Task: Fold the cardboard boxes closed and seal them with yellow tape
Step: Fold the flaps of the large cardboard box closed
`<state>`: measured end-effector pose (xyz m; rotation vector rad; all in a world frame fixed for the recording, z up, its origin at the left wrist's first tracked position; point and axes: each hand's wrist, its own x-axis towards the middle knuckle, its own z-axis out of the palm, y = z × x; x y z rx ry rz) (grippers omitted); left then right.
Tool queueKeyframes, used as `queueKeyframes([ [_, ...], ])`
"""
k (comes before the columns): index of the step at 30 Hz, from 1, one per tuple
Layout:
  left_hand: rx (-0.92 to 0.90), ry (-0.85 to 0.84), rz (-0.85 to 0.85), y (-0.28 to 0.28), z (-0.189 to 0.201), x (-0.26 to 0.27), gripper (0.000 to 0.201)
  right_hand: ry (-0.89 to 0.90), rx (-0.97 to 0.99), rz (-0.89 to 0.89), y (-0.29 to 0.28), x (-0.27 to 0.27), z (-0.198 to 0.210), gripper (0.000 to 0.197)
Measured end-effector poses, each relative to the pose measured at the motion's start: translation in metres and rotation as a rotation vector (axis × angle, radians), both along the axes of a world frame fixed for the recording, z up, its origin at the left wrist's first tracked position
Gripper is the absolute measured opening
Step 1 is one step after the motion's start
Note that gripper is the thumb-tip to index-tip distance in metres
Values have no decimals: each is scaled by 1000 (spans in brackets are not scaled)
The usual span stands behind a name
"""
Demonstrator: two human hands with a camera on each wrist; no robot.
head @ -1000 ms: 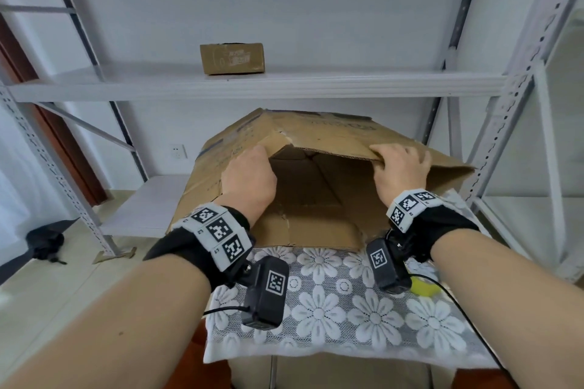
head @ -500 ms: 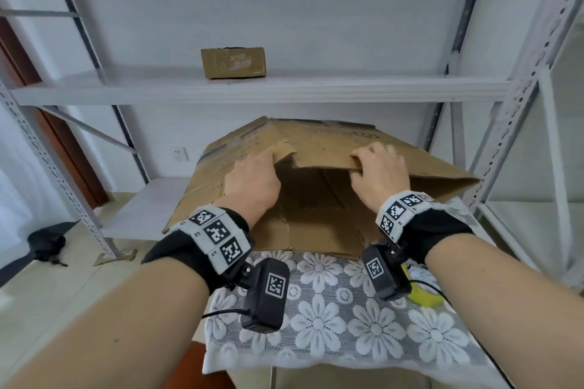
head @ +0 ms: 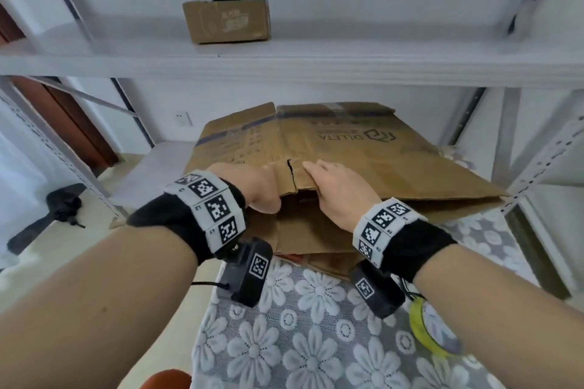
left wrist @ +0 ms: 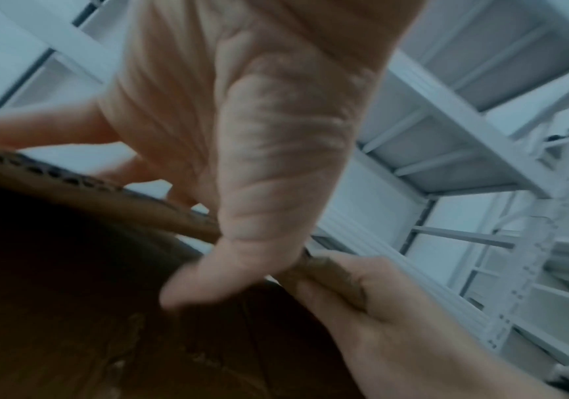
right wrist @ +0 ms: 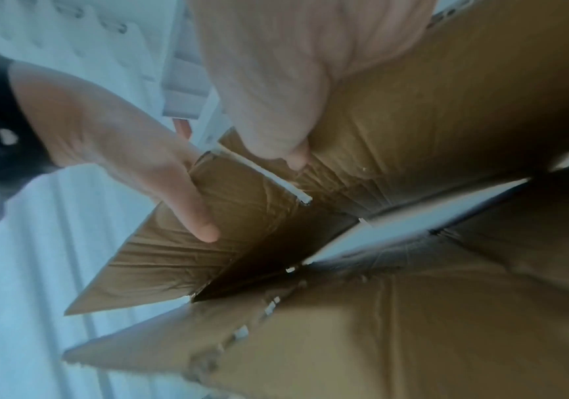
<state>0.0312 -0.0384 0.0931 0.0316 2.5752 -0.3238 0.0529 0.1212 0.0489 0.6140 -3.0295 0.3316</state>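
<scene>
The large brown cardboard box (head: 331,148) lies on the white floral lace tablecloth (head: 300,335), its two top flaps meeting where the right hand (head: 338,189) and left hand (head: 252,186) pinch their edges, thumbs underneath.

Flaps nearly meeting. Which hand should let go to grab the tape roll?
Probably the right. The yellow tape roll lies on the lace cloth beside the right forearm. The left hand pinches its flap edge and could likely hold the large box shut while the right hand lets go.
</scene>
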Motion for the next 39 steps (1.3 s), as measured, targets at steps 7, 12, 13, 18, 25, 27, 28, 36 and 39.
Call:
queueKeyframes([
  [7, 120, -41, 82, 1, 68, 9, 96, -108, -150, -27, 16, 3, 66, 54],
  [12, 217, -160, 161, -6, 125, 27, 130, -143, -281, -47, 25, 22, 125, 48],
  [13, 221, -176, 180, -8, 134, 31, 134, -159, -281, -43, 27, 29, 131, 47],
  [18, 223, -294, 263, -14, 167, 54, 147, -228, -310, -4, 34, 54, 166, 46],
  [25, 281, -391, 257, 6, 214, 84, 144, -262, -293, 46, 49, 75, 227, 43],
  [27, 319, -399, 277, 15, 233, 90, 138, -254, -302, 59, 49, 75, 248, 40],
  [28, 332, -396, 276, 19, 245, 92, 136, -253, -301, 62, 49, 75, 259, 39],
  [36, 384, -301, 181, 14, 311, 98, 143, -216, -331, 25, 43, 58, 332, 36],
  [39, 437, -277, 175, 14, 327, 100, 141, -171, -325, 25, 41, 55, 355, 34],
])
